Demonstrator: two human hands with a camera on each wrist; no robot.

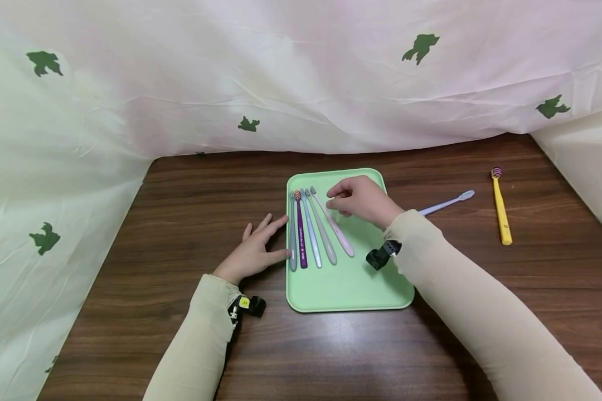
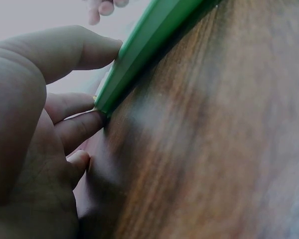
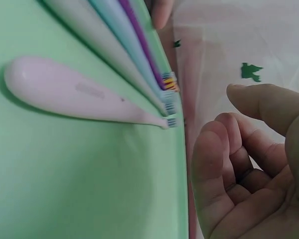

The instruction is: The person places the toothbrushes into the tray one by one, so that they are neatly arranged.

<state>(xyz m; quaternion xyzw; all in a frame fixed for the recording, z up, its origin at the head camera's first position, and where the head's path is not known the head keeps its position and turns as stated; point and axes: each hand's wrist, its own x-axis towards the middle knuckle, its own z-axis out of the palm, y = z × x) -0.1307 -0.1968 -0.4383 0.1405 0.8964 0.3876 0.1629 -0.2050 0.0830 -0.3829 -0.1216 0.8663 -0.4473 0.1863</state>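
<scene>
Several toothbrushes lie side by side on a light green tray (image 1: 351, 292), heads toward the far end: a grey-blue toothbrush (image 1: 293, 239), a purple toothbrush (image 1: 301, 234), a light blue toothbrush (image 1: 312, 236), a grey toothbrush (image 1: 326, 240) and a pink toothbrush (image 1: 340, 236). My left hand (image 1: 253, 253) touches the tray's left rim with extended fingers and thumb. Over the tray's far right part, close to the pink toothbrush's head, is my right hand (image 1: 363, 199). Its fingers are loosely bent, and the right wrist view shows nothing between thumb and fingertips.
Right of the tray, a blue toothbrush (image 1: 446, 203) lies on the brown wooden table (image 1: 205, 206), partly hidden by my right arm. Farther right lies a yellow toothbrush (image 1: 501, 211) with a purple-striped head. A pale cloth (image 1: 321, 72) with green shapes hangs behind the table.
</scene>
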